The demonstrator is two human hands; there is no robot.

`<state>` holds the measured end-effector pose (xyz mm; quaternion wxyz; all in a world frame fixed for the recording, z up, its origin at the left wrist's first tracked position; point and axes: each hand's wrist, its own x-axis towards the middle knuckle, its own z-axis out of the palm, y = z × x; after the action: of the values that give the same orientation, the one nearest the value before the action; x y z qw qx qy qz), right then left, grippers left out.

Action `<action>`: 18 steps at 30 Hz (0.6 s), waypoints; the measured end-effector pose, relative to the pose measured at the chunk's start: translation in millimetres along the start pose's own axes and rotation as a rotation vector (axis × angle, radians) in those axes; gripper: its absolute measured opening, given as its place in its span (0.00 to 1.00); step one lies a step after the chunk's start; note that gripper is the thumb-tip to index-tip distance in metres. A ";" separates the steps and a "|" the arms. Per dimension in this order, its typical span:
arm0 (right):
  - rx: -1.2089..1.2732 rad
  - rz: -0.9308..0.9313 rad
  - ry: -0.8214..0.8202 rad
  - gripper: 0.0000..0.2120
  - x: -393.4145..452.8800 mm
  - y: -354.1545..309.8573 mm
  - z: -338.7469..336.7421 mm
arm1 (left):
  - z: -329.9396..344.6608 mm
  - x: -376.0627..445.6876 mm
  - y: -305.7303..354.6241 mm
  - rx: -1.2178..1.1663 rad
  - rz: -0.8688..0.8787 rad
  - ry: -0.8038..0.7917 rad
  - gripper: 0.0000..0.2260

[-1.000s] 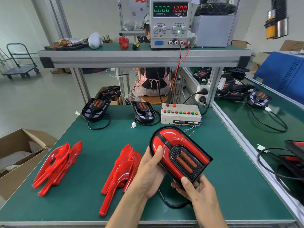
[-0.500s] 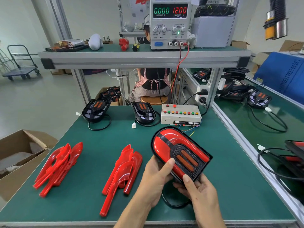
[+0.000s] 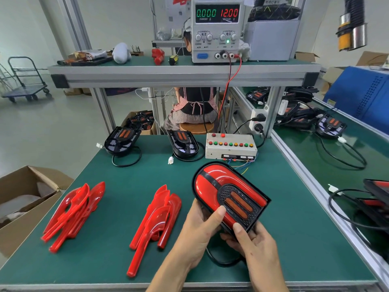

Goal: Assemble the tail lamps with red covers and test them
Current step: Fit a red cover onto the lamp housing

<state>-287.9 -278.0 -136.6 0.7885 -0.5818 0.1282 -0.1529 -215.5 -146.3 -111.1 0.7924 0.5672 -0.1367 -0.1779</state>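
Note:
I hold a tail lamp [image 3: 219, 184] with red covers fitted, tilted above the green table [image 3: 130, 171]. My left hand [image 3: 202, 230] grips its left side, thumb lying on the red cover near the black grille. My right hand [image 3: 254, 245] grips its near corner from below, thumb on the edge. The lamp's black cable [image 3: 219, 261] loops under my hands. Two piles of loose red covers lie to the left: one pile [image 3: 73, 213] far left, one pile [image 3: 157, 222] beside my left hand.
Two uncovered black lamps [image 3: 123, 138] [image 3: 184, 142] sit at the table's back, next to a button test box [image 3: 230, 147]. A power supply [image 3: 216, 28] on the shelf reads 0.000 A, 12.00 V. A cardboard box [image 3: 19, 199] stands at left; more lamps and cables lie at right.
My left thumb slid down the red cover from the lamp's upper left edge toward the grille. The right thumb shifted slightly on the near corner. The lamp stayed almost in place.

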 end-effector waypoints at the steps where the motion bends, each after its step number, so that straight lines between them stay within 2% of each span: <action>1: 0.004 0.000 -0.009 0.23 -0.1 -1.2 -0.1 | 0.6 -1.0 -2.4 0.019 -0.008 -0.006 0.24; 5: -0.014 -0.001 -0.027 0.23 -0.5 -2.1 0.3 | 1.7 -3.9 -10.2 0.052 0.006 0.045 0.24; 15: -0.012 -0.008 -0.027 0.22 -0.1 1.8 -0.8 | 3.4 -3.9 -6.8 0.061 0.037 0.023 0.16; 18: 0.003 -0.004 -0.041 0.22 0.7 0.5 -2.2 | 5.2 1.5 3.3 -0.121 -0.059 0.028 0.23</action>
<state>-288.1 -280.1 -137.7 0.7916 -0.5838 0.1103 -0.1428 -215.9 -150.4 -106.3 0.8214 0.5247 -0.0978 -0.2010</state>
